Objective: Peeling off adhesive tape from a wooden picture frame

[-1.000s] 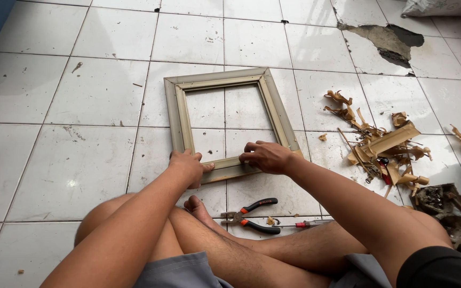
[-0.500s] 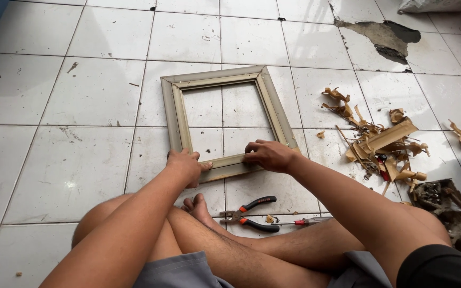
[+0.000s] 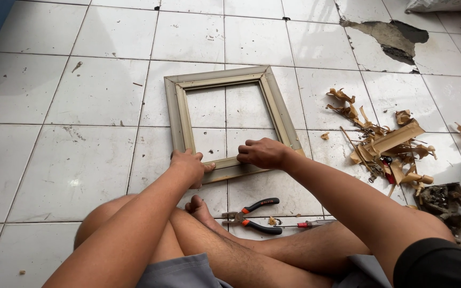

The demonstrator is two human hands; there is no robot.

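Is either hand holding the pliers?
No, the pliers lie on the tiled floor by the person's foot, while the left hand and right hand both rest on the frame.

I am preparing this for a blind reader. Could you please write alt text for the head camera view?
A person sitting on a white tiled floor presses both hands, left hand and right hand, on the near edge of an empty rectangular wooden frame. Pliers lie by their crossed legs, and wood scraps lie to the right.
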